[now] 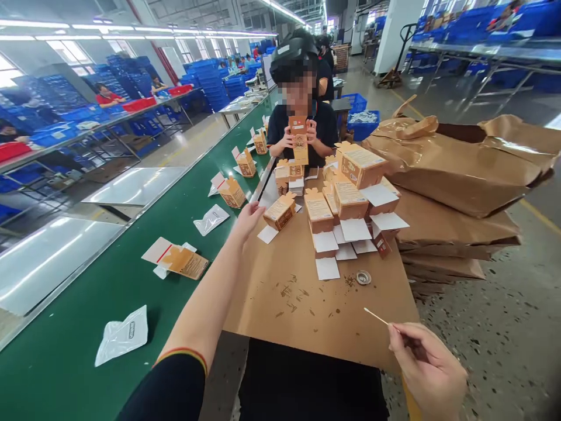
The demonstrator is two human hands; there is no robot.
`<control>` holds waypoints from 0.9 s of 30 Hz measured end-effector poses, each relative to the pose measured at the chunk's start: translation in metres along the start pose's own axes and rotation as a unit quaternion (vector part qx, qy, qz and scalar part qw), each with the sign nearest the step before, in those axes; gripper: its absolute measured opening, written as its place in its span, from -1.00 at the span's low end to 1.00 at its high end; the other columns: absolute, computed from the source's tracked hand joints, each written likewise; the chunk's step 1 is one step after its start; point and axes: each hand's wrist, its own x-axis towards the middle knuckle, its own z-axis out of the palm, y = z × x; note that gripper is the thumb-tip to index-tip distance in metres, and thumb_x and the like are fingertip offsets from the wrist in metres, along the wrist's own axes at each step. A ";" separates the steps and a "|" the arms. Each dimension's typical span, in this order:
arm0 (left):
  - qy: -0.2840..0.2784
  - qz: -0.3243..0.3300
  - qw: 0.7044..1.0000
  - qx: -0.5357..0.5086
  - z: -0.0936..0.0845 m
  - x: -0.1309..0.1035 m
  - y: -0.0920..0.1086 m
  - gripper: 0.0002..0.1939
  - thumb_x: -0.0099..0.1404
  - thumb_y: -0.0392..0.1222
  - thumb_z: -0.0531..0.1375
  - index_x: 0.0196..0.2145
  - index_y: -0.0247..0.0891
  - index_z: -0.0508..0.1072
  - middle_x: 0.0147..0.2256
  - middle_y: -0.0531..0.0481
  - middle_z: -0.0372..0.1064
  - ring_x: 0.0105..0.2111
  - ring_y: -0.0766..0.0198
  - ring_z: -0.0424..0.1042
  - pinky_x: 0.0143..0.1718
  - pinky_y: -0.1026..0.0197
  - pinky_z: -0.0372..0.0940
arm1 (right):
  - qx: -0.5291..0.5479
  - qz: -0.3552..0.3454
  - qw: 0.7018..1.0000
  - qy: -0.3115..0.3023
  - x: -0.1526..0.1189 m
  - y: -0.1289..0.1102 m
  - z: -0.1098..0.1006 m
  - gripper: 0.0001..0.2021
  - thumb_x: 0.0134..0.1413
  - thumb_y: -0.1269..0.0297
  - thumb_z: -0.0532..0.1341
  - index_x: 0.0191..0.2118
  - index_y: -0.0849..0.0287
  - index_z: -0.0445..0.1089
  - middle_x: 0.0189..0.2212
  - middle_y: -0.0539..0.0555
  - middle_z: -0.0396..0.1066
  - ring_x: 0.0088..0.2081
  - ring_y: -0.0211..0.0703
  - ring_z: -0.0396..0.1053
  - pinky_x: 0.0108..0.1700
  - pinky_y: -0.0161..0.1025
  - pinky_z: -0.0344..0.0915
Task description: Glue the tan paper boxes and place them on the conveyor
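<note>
My left hand (249, 220) reaches forward to the table's left side, its fingers beside a small brown box (280, 211) with a white flap; whether it grips anything is hard to make out. Pinched in my right hand (425, 359), at the near right edge, is a thin cotton swab (376, 316) pointing left. A small round metal dish (363, 278) lies beyond the swab, with dark specks and stains near it. Stacked open boxes (350, 202) with white flaps fill the table's far right part.
A green conveyor (175, 304) on the left carries open boxes and silvery pouches (127, 334). Across the brown table (263, 298), a person (324, 126) holds up a box. Large brown paper bags (456, 158) are piled at the right.
</note>
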 end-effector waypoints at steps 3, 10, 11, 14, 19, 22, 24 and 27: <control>-0.089 -0.063 0.993 0.042 0.029 0.027 0.020 -0.59 0.17 0.03 0.58 -0.13 -0.21 0.63 -0.13 -0.24 0.73 0.07 -0.22 0.69 0.14 -0.06 0.53 | -0.002 -0.014 1.000 -0.006 0.000 -0.011 0.000 -0.80 0.46 0.17 0.48 -0.28 0.05 0.70 -0.47 0.06 0.57 -0.52 -0.14 0.50 -0.51 -0.25 0.48; -0.150 -0.118 0.979 0.070 -0.021 -0.036 -0.015 -0.25 -0.18 0.16 0.70 -0.11 -0.16 0.55 -0.24 -0.07 0.71 -0.09 -0.18 0.73 -0.09 -0.02 0.59 | -0.061 -0.012 0.998 0.030 0.010 0.001 -0.009 -0.79 0.49 0.18 0.45 -0.27 0.05 0.67 -0.46 0.04 0.59 -0.51 -0.17 0.49 -0.47 -0.27 0.48; -0.145 -0.122 0.982 0.022 -0.033 -0.053 -0.024 -0.20 -0.21 0.16 0.71 -0.07 -0.16 0.56 -0.17 -0.09 0.72 -0.06 -0.18 0.73 -0.07 -0.03 0.61 | -0.075 -0.017 0.997 0.029 0.017 0.007 -0.005 -0.78 0.50 0.17 0.44 -0.27 0.05 0.67 -0.45 0.04 0.60 -0.51 -0.16 0.50 -0.44 -0.26 0.49; -0.143 -0.146 0.966 -0.157 -0.055 -0.114 -0.052 -0.07 -0.20 0.12 0.75 0.10 -0.17 0.60 0.09 -0.23 0.74 0.09 -0.24 0.74 0.08 -0.12 0.64 | -0.117 -0.035 0.993 0.005 0.038 0.026 0.014 -0.71 0.52 0.10 0.38 -0.30 0.05 0.65 -0.44 0.05 0.61 -0.49 -0.15 0.51 -0.39 -0.24 0.51; -0.123 -0.175 0.938 -0.272 -0.034 -0.196 -0.077 -0.09 -0.14 0.17 0.78 0.10 -0.26 0.68 0.20 -0.39 0.71 0.25 -0.47 0.68 0.32 -0.35 0.57 | -0.172 -0.041 0.983 -0.055 0.061 0.055 0.036 -0.60 0.50 -0.04 0.35 -0.37 0.06 0.62 -0.50 0.04 0.56 -0.54 -0.18 0.45 -0.41 -0.24 0.47; -0.106 -0.168 0.943 -0.268 -0.011 -0.210 -0.081 -0.09 -0.12 0.17 0.79 0.09 -0.26 0.66 0.19 -0.40 0.72 0.29 -0.46 0.66 0.40 -0.40 0.51 | -0.179 -0.028 0.982 -0.057 0.062 0.064 0.032 -0.56 0.48 -0.11 0.36 -0.38 0.06 0.64 -0.50 0.07 0.57 -0.52 -0.14 0.46 -0.39 -0.22 0.50; -0.100 -0.161 0.950 -0.248 -0.003 -0.209 -0.081 -0.11 -0.10 0.14 0.79 0.10 -0.23 0.63 0.21 -0.37 0.72 0.30 -0.41 0.66 0.41 -0.40 0.50 | -0.160 -0.012 0.986 -0.034 0.057 0.063 0.029 -0.57 0.45 -0.13 0.39 -0.35 0.07 0.66 -0.48 0.09 0.59 -0.49 -0.12 0.48 -0.37 -0.20 0.53; -0.113 -0.149 0.956 -0.226 0.000 -0.203 -0.080 -0.10 -0.09 0.11 0.80 0.12 -0.20 0.60 0.21 -0.34 0.71 0.29 -0.37 0.67 0.40 -0.37 0.51 | -0.100 0.016 0.995 -0.021 0.035 0.049 0.037 -0.62 0.45 -0.08 0.43 -0.30 0.09 0.68 -0.45 0.10 0.62 -0.48 -0.11 0.50 -0.36 -0.19 0.55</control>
